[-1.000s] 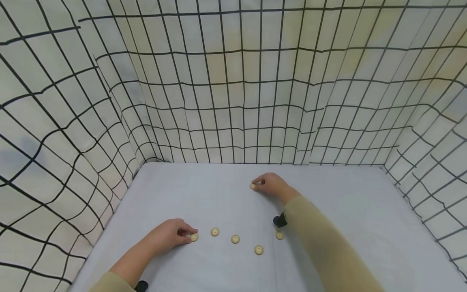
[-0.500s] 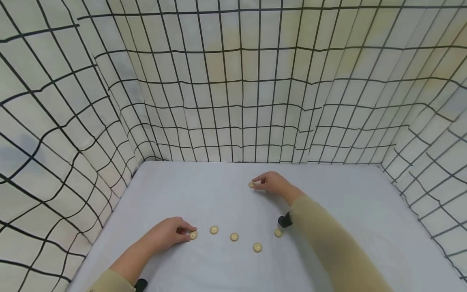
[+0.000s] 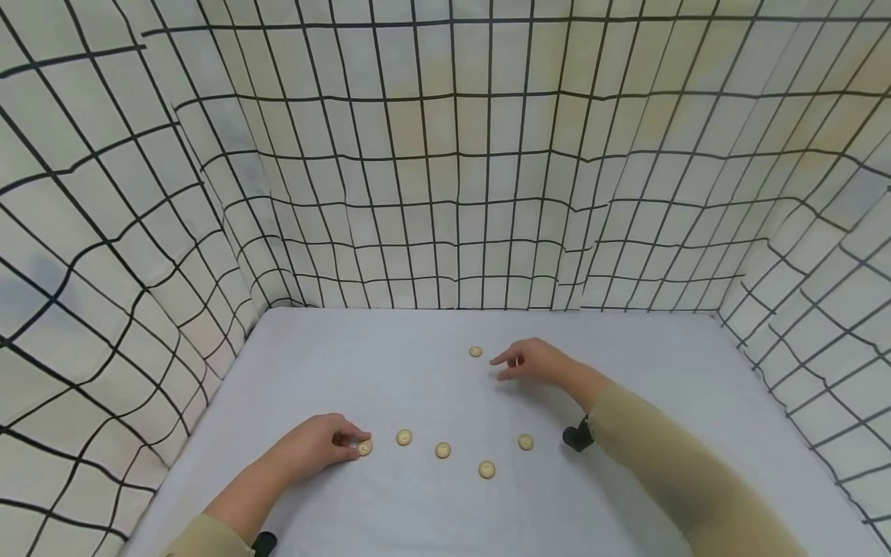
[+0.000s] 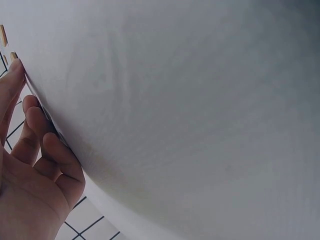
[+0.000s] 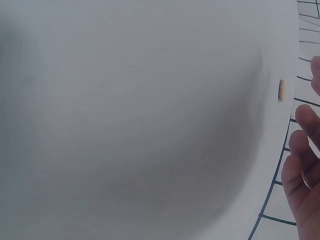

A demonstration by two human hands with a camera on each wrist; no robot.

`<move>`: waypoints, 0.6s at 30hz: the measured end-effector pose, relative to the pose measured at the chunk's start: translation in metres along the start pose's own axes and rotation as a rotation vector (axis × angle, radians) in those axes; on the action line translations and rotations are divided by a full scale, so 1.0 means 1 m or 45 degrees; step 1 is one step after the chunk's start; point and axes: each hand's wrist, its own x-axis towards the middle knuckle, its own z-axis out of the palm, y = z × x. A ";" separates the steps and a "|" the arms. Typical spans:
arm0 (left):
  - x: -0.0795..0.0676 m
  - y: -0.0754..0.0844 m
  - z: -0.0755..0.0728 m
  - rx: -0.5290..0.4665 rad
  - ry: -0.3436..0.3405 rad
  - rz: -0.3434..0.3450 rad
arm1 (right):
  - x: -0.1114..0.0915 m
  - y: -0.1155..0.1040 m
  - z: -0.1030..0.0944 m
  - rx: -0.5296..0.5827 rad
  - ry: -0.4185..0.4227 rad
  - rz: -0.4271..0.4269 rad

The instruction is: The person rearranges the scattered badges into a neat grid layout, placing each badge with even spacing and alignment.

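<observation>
At the left of a row of pale yellow buttons, my left hand (image 3: 322,445) pinches one button (image 3: 365,448) between thumb and fingers, low at the white table. In the left wrist view a button edge (image 4: 14,56) shows at the thumb tip, the other fingers curled below it. My right hand (image 3: 532,362) holds nothing, its thumb and index finger spread apart. Just left of those fingertips a single button (image 3: 476,351) lies on the table's far part. The right wrist view shows that button (image 5: 282,90) apart from the loosely bent fingers (image 5: 300,142).
Several more buttons lie between the arms: one (image 3: 404,438) beside the left fingertips, then another (image 3: 442,450), a nearer one (image 3: 486,469) and one (image 3: 525,442) by the right sleeve. White walls with a black grid (image 3: 445,178) enclose the white table (image 3: 390,356).
My right hand has let go of the far button, which now lies on the table, and has drawn back to the right with fingers spread. My left hand keeps its pinch.
</observation>
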 end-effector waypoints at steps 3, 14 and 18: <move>0.001 -0.001 0.000 -0.009 -0.001 -0.004 | -0.013 0.001 0.000 0.001 -0.024 -0.046; 0.003 -0.001 0.001 -0.002 -0.014 -0.022 | -0.061 0.011 0.016 0.004 -0.109 -0.206; 0.003 -0.001 0.001 -0.010 -0.017 -0.016 | -0.076 0.014 0.019 0.052 -0.120 -0.254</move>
